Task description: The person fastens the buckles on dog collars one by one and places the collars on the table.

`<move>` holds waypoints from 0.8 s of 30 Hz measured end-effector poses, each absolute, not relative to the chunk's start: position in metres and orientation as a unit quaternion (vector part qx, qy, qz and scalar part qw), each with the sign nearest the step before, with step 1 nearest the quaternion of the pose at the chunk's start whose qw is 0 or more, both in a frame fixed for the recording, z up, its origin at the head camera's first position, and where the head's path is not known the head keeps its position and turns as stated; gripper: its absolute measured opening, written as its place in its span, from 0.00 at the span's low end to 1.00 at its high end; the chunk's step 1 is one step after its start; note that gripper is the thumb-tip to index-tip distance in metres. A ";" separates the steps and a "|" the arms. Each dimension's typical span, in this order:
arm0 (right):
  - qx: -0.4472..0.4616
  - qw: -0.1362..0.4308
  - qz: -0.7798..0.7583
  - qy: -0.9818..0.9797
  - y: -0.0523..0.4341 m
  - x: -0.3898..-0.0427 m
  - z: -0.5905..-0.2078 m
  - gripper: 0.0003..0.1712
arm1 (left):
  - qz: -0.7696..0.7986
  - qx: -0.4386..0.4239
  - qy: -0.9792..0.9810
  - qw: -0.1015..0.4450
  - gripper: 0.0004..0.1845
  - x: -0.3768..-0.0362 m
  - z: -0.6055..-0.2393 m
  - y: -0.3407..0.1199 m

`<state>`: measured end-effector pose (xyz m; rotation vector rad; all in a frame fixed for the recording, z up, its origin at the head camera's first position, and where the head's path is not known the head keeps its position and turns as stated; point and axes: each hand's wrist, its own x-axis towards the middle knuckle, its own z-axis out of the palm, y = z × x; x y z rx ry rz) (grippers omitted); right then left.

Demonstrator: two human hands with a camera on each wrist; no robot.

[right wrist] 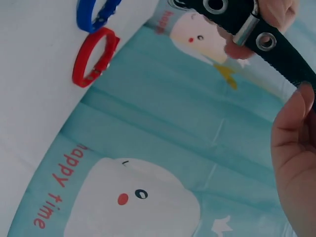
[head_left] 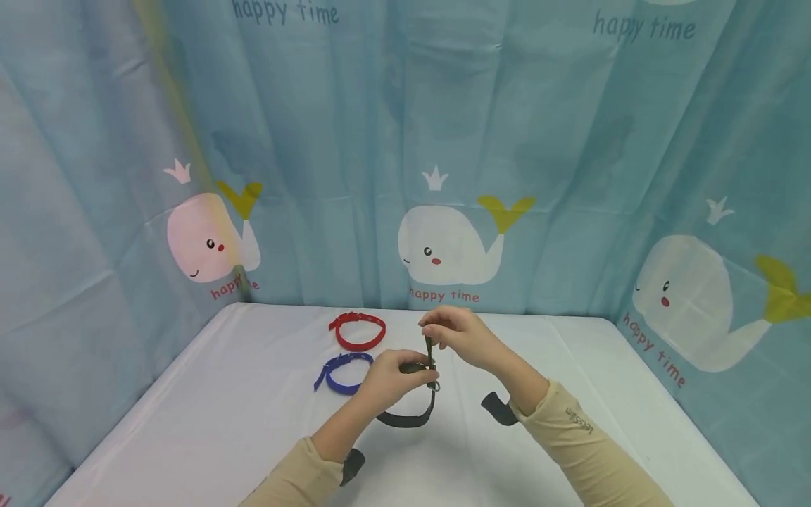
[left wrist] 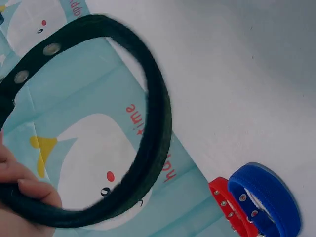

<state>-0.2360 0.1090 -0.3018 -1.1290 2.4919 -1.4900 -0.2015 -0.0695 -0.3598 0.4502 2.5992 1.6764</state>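
A dark collar with metal eyelets is held above the table, curved into a loop. My left hand grips it beside the buckle; in the left wrist view the fingers wrap over the band. The strap's free end passes through the buckle and points upward, and my right hand pinches it between thumb and fingers. In the right wrist view the buckle frame lies across the strap between two eyelets. A small metal ring hangs below the left fingertips.
On the white table, left of the hands, lie a red collar and, nearer me, a blue collar, both looped. A blue curtain with printed whales stands behind the table and along its sides.
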 end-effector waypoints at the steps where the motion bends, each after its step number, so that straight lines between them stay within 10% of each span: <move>1: -0.362 0.012 -0.482 0.798 0.109 -0.235 -0.300 0.11 | 0.534 0.141 0.833 0.005 0.13 -0.201 -0.360 -0.069; 13: -0.378 0.032 -0.467 0.799 0.115 -0.237 -0.308 0.08 | 0.541 0.138 0.829 -0.030 0.14 -0.200 -0.358 -0.069; 24: -0.323 0.031 -0.584 0.744 0.122 -0.244 -0.325 0.10 | 0.632 0.049 0.769 0.078 0.18 -0.201 -0.352 -0.077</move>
